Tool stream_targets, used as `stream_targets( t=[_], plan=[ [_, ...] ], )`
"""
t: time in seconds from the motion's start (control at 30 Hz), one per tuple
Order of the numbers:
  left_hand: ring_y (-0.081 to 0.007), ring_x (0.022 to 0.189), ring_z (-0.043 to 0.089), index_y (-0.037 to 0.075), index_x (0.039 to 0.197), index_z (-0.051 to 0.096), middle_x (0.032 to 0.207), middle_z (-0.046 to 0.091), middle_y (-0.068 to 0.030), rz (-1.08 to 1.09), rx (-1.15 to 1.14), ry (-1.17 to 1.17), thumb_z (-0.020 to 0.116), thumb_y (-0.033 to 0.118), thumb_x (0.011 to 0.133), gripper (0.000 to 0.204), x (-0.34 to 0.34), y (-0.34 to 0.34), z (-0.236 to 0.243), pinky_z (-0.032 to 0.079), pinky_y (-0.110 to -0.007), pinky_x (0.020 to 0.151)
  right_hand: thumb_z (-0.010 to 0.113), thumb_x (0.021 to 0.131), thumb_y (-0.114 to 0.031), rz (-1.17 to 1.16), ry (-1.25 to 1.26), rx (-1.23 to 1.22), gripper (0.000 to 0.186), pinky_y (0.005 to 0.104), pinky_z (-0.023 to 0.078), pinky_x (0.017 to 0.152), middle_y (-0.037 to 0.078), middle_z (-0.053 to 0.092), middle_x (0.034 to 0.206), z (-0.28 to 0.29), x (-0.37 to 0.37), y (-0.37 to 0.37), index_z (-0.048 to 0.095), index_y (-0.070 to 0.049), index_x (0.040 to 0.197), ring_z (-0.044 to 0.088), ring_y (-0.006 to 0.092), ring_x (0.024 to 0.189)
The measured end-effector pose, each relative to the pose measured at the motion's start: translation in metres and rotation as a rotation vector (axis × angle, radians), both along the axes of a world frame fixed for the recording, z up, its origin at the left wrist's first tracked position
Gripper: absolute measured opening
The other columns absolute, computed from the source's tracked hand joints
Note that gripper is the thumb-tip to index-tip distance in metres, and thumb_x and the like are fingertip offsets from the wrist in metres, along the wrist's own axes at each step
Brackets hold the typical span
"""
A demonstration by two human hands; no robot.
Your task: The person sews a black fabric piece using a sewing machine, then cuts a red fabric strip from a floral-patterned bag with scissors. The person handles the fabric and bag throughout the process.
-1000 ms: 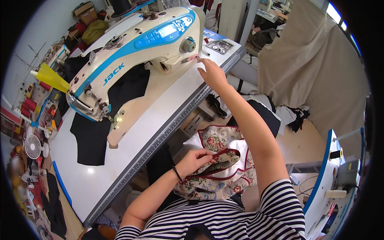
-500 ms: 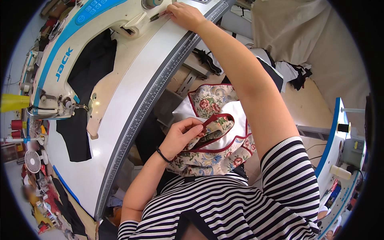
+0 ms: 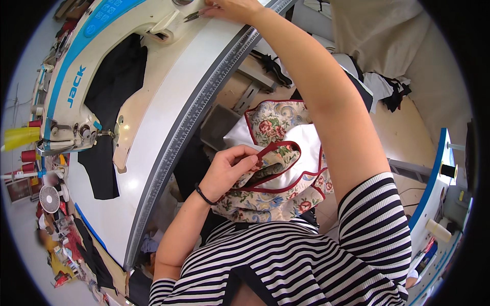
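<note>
My left hand [image 3: 228, 169] pinches the red-bound edge of floral fabric [image 3: 270, 125] with white lining, bunched in my lap. My right hand [image 3: 236, 11] reaches to the top of the view, its fingers closed on small metal snips [image 3: 194, 16] at the right end of the sewing machine bed. The white and blue sewing machine [image 3: 76, 64] stands on the table [image 3: 158, 112], with black fabric pieces [image 3: 102, 173] lying under its arm and needle area.
A long ruler runs along the table's front edge [image 3: 189, 117]. A small fan [image 3: 49, 198] and clutter sit at the left. Loose black and white cloth [image 3: 388, 89], a beige drape [image 3: 367, 35] and another white unit with blue edge [image 3: 429, 188] are at the right.
My right hand has taken hold of the snips and lifted them slightly toward the upper left. The view has tilted down; my left hand keeps its grip on the floral fabric.
</note>
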State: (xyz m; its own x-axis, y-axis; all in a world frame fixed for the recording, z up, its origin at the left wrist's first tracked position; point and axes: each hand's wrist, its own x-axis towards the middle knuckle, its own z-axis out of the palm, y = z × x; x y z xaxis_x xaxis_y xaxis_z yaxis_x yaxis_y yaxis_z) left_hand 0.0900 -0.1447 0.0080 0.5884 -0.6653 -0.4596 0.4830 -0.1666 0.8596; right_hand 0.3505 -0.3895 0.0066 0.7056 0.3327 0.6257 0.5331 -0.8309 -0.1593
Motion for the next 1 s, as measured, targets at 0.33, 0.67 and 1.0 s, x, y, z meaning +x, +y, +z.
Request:
stream_targets(
  t=[0.33,0.67,1.0],
  plan=[
    [-0.0051,0.077,0.056,-0.001,0.094,0.062,0.084,0.063,-0.0013,-0.019,-0.028,-0.089,0.055,0.012,0.090,0.016,0.000,-0.012,0.009,0.045,-0.020,0.071,0.048,0.093,-0.023,-0.077,0.434,0.737,0.021,0.0244,0.042,0.059,0.002,0.054,0.070,0.028,-0.190,-0.026,0.058,-0.005,0.094,0.053,0.0116,0.063],
    [-0.0039,0.073,0.052,-0.001,0.092,0.064,0.079,0.061,0.0004,-0.129,-0.011,-0.218,0.059,0.016,0.090,0.018,-0.001,-0.031,0.024,0.043,-0.019,0.067,0.065,0.084,-0.013,-0.356,0.552,0.973,0.028,0.0222,0.043,0.055,0.005,0.060,0.074,0.009,-0.403,0.066,0.056,-0.005,0.109,0.052,0.0078,0.060],
    [-0.0035,0.072,0.051,-0.001,0.093,0.064,0.079,0.059,0.0011,-0.120,0.001,-0.214,0.059,0.016,0.090,0.018,-0.004,-0.033,0.027,0.041,-0.018,0.067,0.070,0.077,-0.008,-0.436,0.404,0.833,0.038,0.0234,0.040,0.045,0.005,0.057,0.061,-0.005,-0.407,0.079,0.058,-0.006,0.113,0.049,0.0107,0.046]
  ],
)
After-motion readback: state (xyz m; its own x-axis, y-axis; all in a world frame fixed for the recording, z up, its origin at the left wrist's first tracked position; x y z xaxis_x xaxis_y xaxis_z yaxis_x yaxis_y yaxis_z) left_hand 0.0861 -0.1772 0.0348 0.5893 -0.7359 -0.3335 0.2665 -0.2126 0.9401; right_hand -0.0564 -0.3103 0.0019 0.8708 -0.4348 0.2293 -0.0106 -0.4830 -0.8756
